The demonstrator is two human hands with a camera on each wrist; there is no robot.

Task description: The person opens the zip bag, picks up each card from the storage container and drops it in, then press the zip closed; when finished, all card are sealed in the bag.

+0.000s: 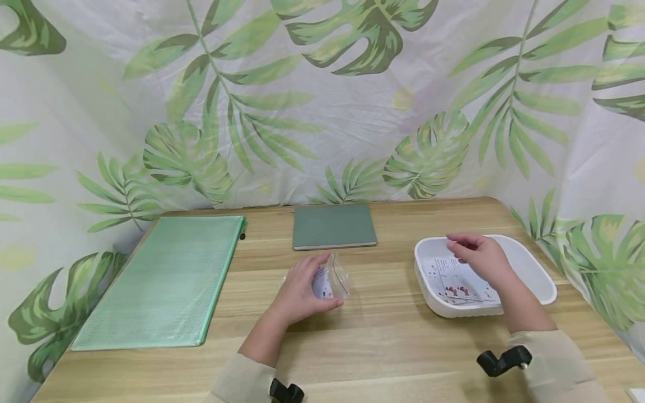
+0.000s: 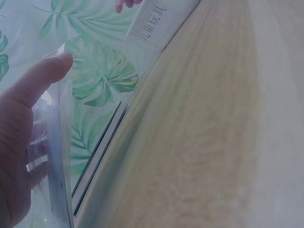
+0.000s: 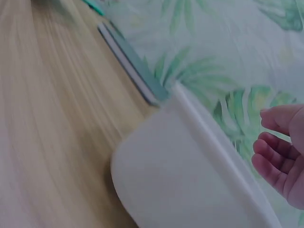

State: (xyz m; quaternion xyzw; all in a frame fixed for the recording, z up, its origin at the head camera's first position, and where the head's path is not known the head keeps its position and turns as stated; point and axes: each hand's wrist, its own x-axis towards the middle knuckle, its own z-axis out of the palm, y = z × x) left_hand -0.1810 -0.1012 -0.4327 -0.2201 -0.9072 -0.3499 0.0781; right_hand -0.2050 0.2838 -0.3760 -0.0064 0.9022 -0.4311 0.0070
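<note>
Over the middle of the table my left hand [image 1: 302, 288] grips a clear zip bag [image 1: 339, 277], thumb on the near side and fingers across the far side. A printed paper or card [image 1: 321, 284] shows through the plastic. In the left wrist view the bag [image 2: 61, 156] stands on edge against the palm. My right hand [image 1: 482, 258] hovers above a white plastic basin [image 1: 541, 285], fingers loosely curled with nothing between them. Printed cards [image 1: 456, 282] with small red figures lie in the basin's left part. The right wrist view has the hand [image 3: 280, 154] beyond the basin's rim [image 3: 213, 133].
A green mesh zip pouch [image 1: 161, 280] lies flat at the left. At the back middle is a dark green notebook [image 1: 333, 225]. Black lettering [image 2: 153, 23] marks the basin's side. A leaf-patterned cloth [image 1: 353, 112] hangs behind the table.
</note>
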